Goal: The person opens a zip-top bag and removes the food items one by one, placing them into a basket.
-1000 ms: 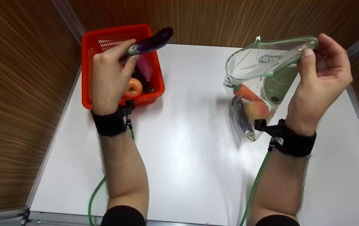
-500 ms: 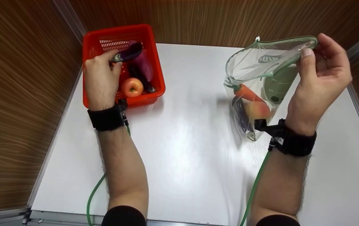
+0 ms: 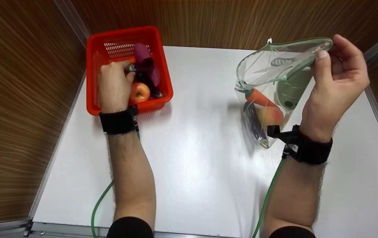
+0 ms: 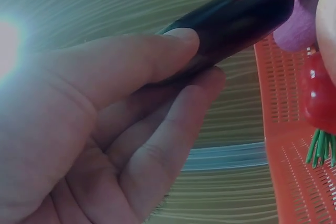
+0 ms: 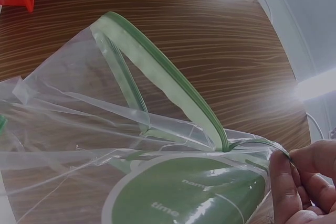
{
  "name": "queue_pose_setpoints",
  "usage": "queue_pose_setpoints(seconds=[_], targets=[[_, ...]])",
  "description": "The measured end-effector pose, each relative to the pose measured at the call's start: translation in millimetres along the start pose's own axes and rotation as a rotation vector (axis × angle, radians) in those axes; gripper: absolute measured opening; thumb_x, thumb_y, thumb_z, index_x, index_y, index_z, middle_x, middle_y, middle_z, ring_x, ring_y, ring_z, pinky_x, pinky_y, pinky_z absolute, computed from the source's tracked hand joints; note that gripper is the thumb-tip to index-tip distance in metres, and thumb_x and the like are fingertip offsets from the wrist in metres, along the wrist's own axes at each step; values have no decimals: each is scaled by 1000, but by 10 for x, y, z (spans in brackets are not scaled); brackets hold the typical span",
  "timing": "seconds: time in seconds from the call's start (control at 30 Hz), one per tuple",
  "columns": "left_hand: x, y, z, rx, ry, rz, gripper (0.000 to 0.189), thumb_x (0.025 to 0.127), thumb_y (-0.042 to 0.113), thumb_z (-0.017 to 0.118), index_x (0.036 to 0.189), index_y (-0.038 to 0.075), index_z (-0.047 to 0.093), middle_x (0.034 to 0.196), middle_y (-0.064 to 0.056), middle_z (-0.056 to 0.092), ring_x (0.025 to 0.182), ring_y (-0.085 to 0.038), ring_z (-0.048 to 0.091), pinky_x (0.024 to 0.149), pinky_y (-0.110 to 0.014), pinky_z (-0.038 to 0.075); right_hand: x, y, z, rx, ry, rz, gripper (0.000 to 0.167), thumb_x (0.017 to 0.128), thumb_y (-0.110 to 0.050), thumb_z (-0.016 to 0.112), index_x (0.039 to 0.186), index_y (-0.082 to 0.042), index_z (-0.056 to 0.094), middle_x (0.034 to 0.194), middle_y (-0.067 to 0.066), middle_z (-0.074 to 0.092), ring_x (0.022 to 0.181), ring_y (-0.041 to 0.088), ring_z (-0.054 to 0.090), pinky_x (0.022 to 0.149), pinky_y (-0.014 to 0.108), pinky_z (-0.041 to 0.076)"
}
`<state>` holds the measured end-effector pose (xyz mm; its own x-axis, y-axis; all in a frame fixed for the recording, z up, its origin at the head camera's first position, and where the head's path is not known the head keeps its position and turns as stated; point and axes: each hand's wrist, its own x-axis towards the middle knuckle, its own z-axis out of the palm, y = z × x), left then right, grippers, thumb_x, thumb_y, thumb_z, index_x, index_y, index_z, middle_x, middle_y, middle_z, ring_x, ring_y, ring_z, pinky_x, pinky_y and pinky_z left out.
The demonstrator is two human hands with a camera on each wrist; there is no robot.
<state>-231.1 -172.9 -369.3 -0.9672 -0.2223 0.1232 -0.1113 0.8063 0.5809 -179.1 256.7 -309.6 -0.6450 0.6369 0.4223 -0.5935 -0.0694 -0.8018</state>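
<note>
My left hand (image 3: 114, 82) reaches into the red basket (image 3: 91, 79) and pinches a dark purple eggplant (image 3: 146, 65) at its green stem end. In the left wrist view, the thumb lies over the eggplant (image 4: 247, 17) and the fingers curl beneath. Around it in the basket are an apple (image 3: 139, 92), a second dark eggplant (image 3: 149, 85), a magenta-purple vegetable (image 3: 141, 52) and a bit of orange. On the right, my right hand (image 3: 339, 74) pinches the green zip edge of a clear bag (image 3: 261, 71), whose mouth gapes. Inside it are a carrot (image 3: 260, 99), an eggplant (image 3: 254, 119) and a yellow-red fruit (image 3: 271, 115).
A white table (image 3: 195, 148) lies beneath, with wood-grain panels (image 3: 208, 23) behind and at both sides. Green cables (image 3: 268, 195) trail from the wrist cameras along both forearms. In the left wrist view, a red vegetable with green stalks (image 4: 321, 95) shows in the basket.
My left hand has lowered the eggplant from above the basket down among the other produce, swinging left and then slightly back right. My right hand and the bag have barely moved.
</note>
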Motion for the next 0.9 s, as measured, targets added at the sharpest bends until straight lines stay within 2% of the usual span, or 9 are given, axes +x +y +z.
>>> queue_pose_setpoints(seconds=[0.07,0.2,0.33,0.47,0.63,0.8,0.9], targets=[[12,1,32,7,-10,9,27,113,3,74,137,10,85,140,-19,84,141,-39,77,129,-54,59,10,24,-17,-12,-8,-12,27,101,15,75,126,6,83,116,18,79,104,30,73,95,34,61],[43,27,81,15,-55,16,36,115,5,73,149,10,81,151,-21,79,148,-40,74,131,-53,58,18,59,-37,-24,-23,-29,27,102,13,76,127,6,83,116,18,80,104,29,73,95,35,61],[57,55,134,18,-103,26,44,117,8,71,161,8,71,161,-21,72,155,-38,69,134,-51,55,26,76,-50,-26,-35,-36,27,102,12,77,126,4,84,116,18,80,103,29,73,94,35,62],[49,83,199,45,-157,44,42,118,11,71,160,6,72,158,-23,75,149,-40,74,129,-54,59,29,79,-57,-28,-46,-42,26,102,11,78,126,3,85,116,18,80,102,29,73,94,35,62],[42,170,266,64,-263,39,39,119,17,70,156,5,75,147,-23,80,135,-39,80,124,-56,63,26,77,-50,-18,-46,-34,27,101,12,78,127,5,84,116,18,79,102,29,72,91,34,62],[49,214,331,91,-369,38,36,120,18,69,152,2,75,140,-23,79,126,-36,75,123,-54,63,15,72,-45,-10,-48,-22,27,102,12,77,126,5,84,114,18,79,100,27,72,82,30,62],[52,216,357,95,-398,34,37,119,19,69,152,2,75,140,-23,78,124,-37,71,121,-53,63,7,66,-39,-11,-55,-16,26,102,12,77,125,3,85,113,17,78,98,26,71,76,27,60]])
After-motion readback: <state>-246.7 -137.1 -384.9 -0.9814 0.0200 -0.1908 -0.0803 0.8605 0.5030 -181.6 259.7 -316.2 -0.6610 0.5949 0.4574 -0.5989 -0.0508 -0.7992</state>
